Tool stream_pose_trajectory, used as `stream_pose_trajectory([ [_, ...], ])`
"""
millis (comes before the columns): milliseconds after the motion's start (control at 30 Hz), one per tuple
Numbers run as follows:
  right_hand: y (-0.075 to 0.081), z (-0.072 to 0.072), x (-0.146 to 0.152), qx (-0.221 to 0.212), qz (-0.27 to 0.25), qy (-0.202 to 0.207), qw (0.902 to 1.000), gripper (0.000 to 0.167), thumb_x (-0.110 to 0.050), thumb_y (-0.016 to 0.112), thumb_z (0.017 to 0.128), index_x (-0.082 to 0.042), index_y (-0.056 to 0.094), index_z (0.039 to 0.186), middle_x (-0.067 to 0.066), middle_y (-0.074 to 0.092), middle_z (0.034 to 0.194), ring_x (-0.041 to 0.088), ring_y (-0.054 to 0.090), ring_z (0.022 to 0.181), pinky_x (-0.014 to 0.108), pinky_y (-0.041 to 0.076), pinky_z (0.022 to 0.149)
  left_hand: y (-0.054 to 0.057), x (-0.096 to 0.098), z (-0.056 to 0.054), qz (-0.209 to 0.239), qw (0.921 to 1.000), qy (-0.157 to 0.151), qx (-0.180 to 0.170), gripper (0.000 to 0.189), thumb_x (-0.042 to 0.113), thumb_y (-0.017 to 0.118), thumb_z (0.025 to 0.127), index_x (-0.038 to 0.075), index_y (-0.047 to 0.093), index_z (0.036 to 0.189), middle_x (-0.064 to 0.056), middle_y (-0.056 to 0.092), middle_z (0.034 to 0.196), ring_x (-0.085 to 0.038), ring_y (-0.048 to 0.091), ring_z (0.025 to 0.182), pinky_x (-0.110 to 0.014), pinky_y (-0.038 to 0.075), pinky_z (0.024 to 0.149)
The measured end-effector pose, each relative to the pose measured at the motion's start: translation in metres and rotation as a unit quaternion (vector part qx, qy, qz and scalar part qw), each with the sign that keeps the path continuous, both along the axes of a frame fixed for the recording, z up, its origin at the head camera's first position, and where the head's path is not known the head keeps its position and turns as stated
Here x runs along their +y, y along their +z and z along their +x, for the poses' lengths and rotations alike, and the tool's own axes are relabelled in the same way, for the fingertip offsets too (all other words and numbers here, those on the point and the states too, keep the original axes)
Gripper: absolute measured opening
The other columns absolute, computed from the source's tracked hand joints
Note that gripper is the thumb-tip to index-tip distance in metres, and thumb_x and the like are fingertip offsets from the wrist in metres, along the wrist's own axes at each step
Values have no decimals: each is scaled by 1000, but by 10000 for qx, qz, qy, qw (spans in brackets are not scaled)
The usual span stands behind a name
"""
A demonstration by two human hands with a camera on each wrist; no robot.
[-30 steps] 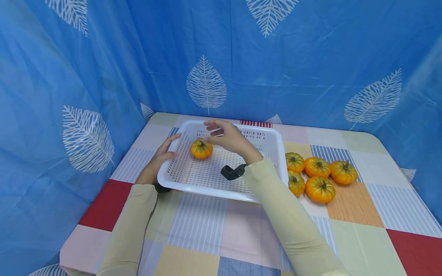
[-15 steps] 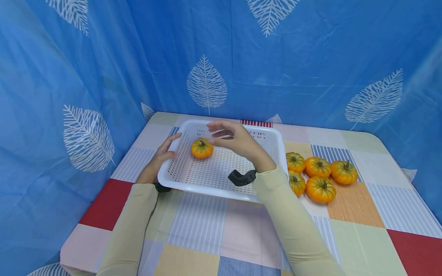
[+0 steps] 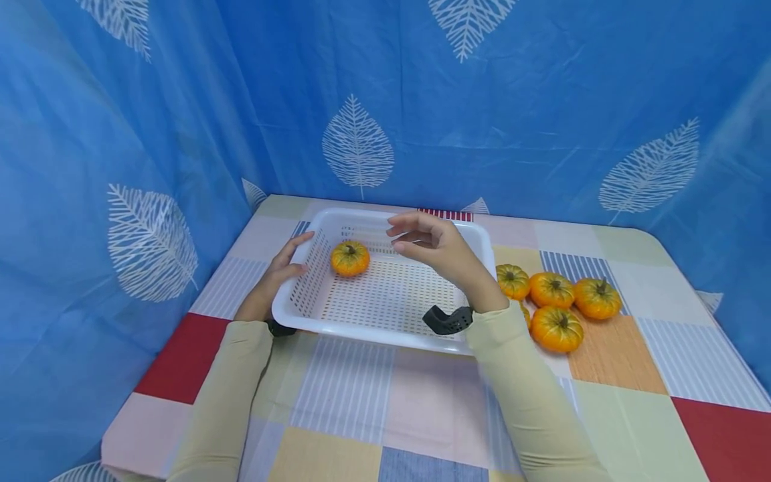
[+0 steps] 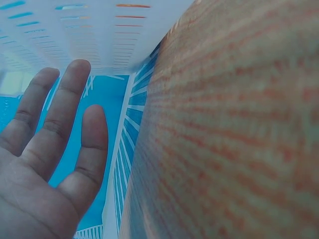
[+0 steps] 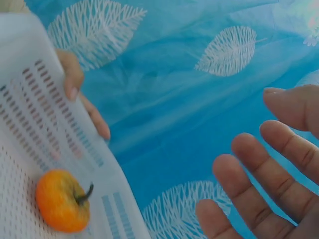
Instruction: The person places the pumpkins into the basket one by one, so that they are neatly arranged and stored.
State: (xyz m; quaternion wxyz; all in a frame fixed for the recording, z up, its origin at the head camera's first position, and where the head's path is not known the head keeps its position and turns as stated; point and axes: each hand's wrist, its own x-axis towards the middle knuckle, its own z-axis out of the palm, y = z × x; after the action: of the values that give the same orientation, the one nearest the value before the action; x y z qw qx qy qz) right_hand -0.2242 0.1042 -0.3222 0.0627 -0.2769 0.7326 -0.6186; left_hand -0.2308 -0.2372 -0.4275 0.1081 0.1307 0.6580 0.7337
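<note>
A white perforated plastic basket stands on the table. One small orange pumpkin with a short dark stem sits inside, toward its back left corner. My left hand is at the basket's left side, thumb and fingers spread against the outer wall; the left wrist view shows the straight fingers near the slotted wall. Over the basket's right half hangs my right hand, holding nothing, its fingers loosely bent and apart. The right wrist view shows the pumpkin well away from this hand's fingertips.
Right of the basket, several more small pumpkins lie close together on the patchwork tablecloth; one is partly hidden behind the right sleeve. A blue curtain with white leaf prints stands behind and at the left.
My right hand has moved away from the pumpkin in the basket, going right across the basket. The left hand and the pumpkin stay where they were.
</note>
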Motion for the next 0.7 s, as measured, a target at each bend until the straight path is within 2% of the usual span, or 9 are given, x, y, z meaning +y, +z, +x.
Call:
stream_pose_trajectory([
  [167,-3,3,17,91,-88,-258,9996,38,2,68,101,8,65,139,24,71,130,22,72,113,31,59,96,-1,0,-1,-24,10000,-9,23,76,6,43,100,26,25,171,-15,13,180,-43,41,139,-49,55,103],
  [300,-6,7,30,250,-102,-283,9992,37,4,67,101,12,64,136,23,72,126,23,72,112,30,58,96,-1,0,-1,-71,10000,3,20,76,6,43,100,27,25,171,-15,13,180,-45,39,140,-53,53,105],
  [400,-7,11,38,383,-249,-264,9986,34,6,65,100,13,65,133,12,76,121,20,73,111,29,58,97,-2,-1,1,-57,10000,-24,-12,75,7,43,100,29,27,170,-16,13,179,-46,38,141,-60,49,109],
  [467,-9,13,44,444,-408,-283,9978,30,7,65,101,7,69,130,6,77,118,19,73,110,29,58,97,-2,-1,2,-105,9999,-27,-35,75,7,44,100,31,26,170,-14,13,180,-47,37,142,-67,44,111],
  [533,-11,15,50,481,-577,-328,9966,29,7,65,101,-3,74,126,-4,78,113,16,73,108,28,58,97,-2,-1,3,-138,9999,-45,-36,76,7,44,101,33,26,170,-13,13,180,-48,37,143,-72,39,112],
  [600,-13,16,56,511,-697,-392,9955,32,7,64,101,-12,76,124,-3,78,113,17,74,107,28,58,96,-2,-1,3,-184,9998,-34,-35,77,7,44,100,33,25,170,-12,13,180,-49,36,143,-74,37,113],
  [633,-15,17,60,511,-748,-430,9950,33,7,64,102,-14,76,123,-2,78,113,17,74,106,28,58,96,-2,-1,3,-188,9998,-41,-28,77,6,44,100,32,24,170,-12,13,180,-49,36,143,-73,37,113],
  [700,-16,18,66,509,-801,-508,9942,30,7,64,102,-8,75,125,-2,78,114,17,74,106,28,58,96,-2,0,3,-180,9998,-50,-14,77,6,43,100,32,24,170,-13,12,180,-48,36,143,-73,37,113],
])
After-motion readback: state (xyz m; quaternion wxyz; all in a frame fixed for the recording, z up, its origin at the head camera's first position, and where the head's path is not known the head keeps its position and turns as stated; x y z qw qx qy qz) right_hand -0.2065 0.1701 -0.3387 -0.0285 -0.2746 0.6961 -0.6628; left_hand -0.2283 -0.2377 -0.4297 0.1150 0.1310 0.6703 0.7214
